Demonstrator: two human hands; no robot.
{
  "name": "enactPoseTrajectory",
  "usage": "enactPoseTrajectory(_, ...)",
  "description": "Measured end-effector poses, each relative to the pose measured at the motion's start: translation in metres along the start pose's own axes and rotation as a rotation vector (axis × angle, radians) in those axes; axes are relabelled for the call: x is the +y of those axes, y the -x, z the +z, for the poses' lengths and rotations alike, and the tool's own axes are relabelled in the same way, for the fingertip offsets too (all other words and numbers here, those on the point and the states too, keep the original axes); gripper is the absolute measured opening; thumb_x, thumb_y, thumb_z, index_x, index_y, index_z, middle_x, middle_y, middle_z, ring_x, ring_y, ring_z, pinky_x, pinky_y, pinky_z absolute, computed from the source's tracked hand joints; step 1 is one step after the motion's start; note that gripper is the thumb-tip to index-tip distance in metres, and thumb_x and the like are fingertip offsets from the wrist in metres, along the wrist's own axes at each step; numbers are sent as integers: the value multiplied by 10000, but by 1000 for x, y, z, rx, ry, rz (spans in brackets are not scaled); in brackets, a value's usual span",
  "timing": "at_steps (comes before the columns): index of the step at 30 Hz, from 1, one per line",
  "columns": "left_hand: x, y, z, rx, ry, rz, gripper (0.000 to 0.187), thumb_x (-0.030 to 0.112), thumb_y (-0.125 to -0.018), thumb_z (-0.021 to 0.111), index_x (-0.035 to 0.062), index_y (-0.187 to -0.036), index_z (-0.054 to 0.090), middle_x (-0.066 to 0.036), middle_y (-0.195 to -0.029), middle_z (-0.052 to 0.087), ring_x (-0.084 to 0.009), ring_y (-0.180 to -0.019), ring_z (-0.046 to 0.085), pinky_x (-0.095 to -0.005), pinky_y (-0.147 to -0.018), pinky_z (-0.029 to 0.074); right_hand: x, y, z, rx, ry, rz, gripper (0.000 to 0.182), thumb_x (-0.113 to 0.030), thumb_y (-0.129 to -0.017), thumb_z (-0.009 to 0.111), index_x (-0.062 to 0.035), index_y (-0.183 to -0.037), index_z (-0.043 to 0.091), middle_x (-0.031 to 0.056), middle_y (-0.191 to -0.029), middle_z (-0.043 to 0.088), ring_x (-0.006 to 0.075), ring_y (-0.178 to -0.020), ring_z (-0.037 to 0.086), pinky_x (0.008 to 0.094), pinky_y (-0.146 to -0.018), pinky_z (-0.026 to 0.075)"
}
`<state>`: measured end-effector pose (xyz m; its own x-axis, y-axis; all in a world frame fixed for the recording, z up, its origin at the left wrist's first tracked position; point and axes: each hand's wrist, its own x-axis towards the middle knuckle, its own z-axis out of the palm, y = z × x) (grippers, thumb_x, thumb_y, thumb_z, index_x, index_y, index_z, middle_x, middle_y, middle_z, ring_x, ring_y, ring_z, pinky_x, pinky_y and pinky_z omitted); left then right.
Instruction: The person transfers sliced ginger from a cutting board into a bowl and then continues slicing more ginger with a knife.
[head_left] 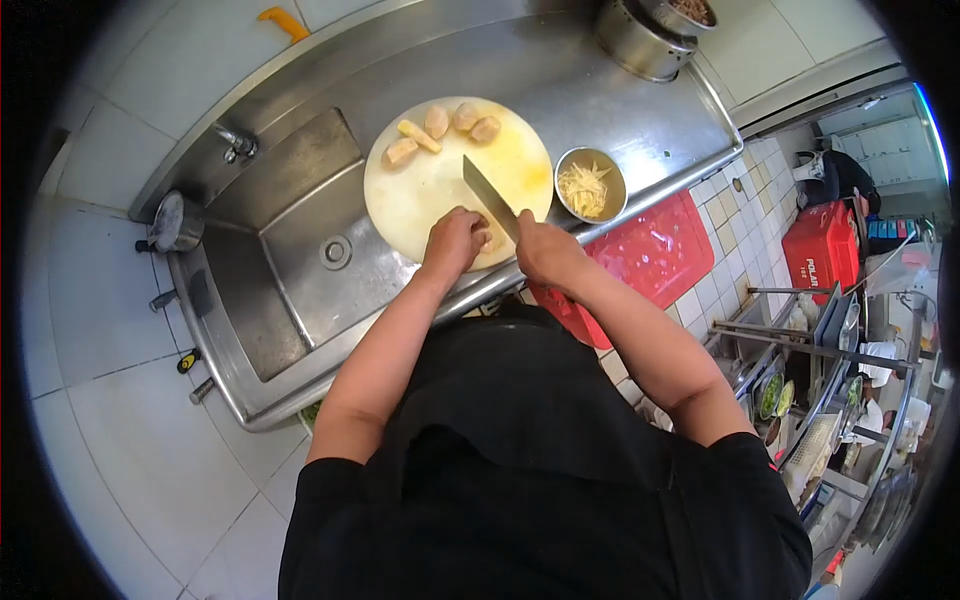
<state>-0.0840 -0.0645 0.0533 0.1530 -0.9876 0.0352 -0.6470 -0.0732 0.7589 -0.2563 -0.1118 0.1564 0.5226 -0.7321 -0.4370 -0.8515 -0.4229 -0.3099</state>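
My right hand (545, 250) is wrapped round the handle of a kitchen knife (490, 197), whose blade points away from me over the round cutting board (400, 225). Near the board's front edge, my left hand (455, 240) has its fingers curled on a pale peeled piece (486, 240), mostly hidden, just left of the blade. Several peeled pale root pieces, perhaps ginger (401, 153), lie along the far side of the board. A metal bowl (622, 188) to the right of the board holds thin pale yellow strips (583, 190).
The board bridges the steel counter and the edge of the sink basin (250, 290) on the left. Steel pots (640, 45) stand at the back right. A red mat (650, 250) lies below the counter's front edge. Shelving with dishes (820, 390) is at right.
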Motion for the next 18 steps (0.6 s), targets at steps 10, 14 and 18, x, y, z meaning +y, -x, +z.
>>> enactPoseTrajectory(10, -2, 4, -4, 2, 65, -34, 225, 158, -814, 786, 34, -999, 753, -156, -970, 694, -326, -919, 683, -405, -840, 541, 7, 13, 23, -19, -42, 54, 264, -57, -934, 441, 70, -1165, 451, 345, -999, 682, 494, -967, 681, 555, -855, 531)
enactPoseTrajectory(14, 5, 12, -5, -10, 90, -73, 232, 153, -825, 772, 12, -1003, 723, -175, -984, 682, -356, -943, 672, -417, -845, 535, -17, -5, -23, -97, 37, 8, 257, -61, -932, 456, 81, -1146, 463, 334, -1003, 689, 486, -972, 686, 550, -853, 536)
enactPoseTrajectory(18, 1, 11, -1, -7, 90, -85, 227, 158, -825, 768, 1, -975, 702, -179, -968, 676, -366, -929, 667, -427, -823, 531, -14, 26, -9, -112, 33, 49, 250, -77, -940, 460, 65, -1146, 465, 341, -998, 687, 488, -981, 684, 554, -855, 538)
